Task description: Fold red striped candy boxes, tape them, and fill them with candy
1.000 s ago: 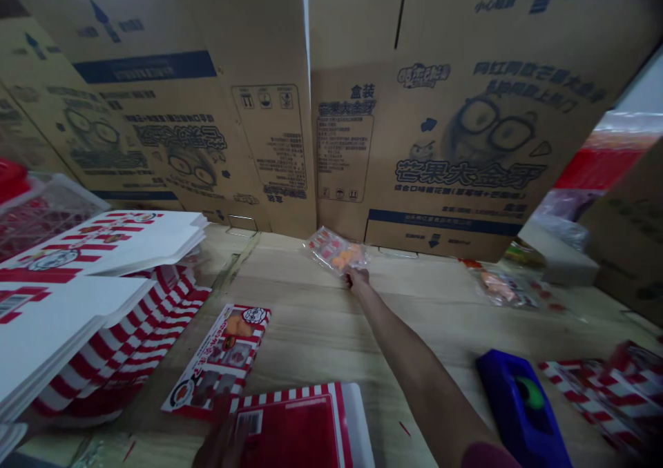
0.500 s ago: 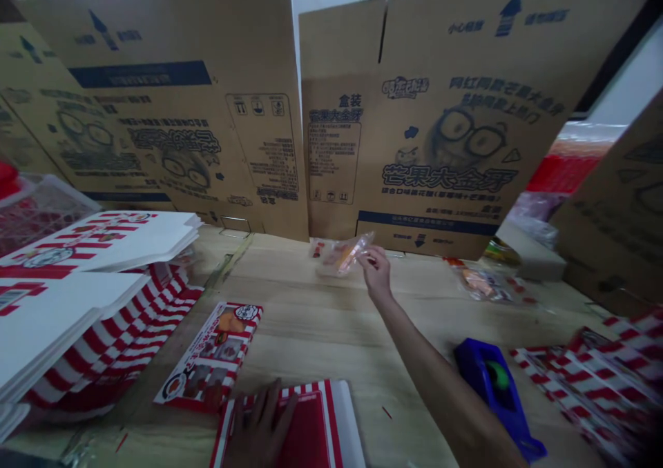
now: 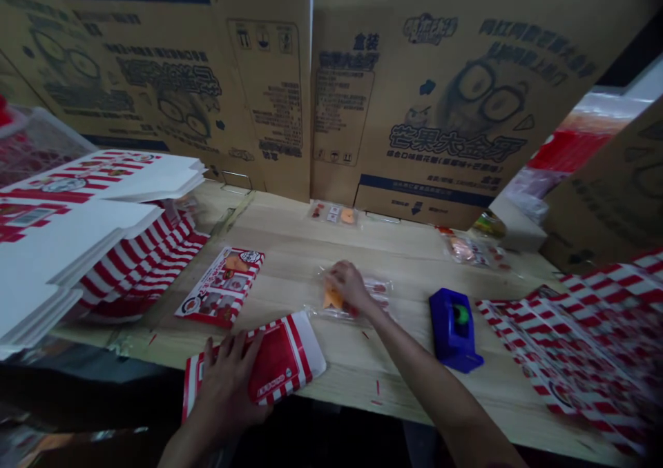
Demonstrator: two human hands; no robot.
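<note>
At six o'clock on the wooden table (image 3: 290,364), your left hand (image 3: 228,385) grasped a folded striped box (image 3: 282,361), its fingers spread across the near side. At two o'clock from that box, your right hand (image 3: 349,285) pressed down on a clear bag (image 3: 376,290) of orange pieces, its fingers curled over the plastic. A blue tape dispenser (image 3: 454,328) sat at three o'clock from that hand, striped flat sheets (image 3: 574,344) lay beyond it, and white stacks (image 3: 77,206) stood at nine o'clock.
</note>
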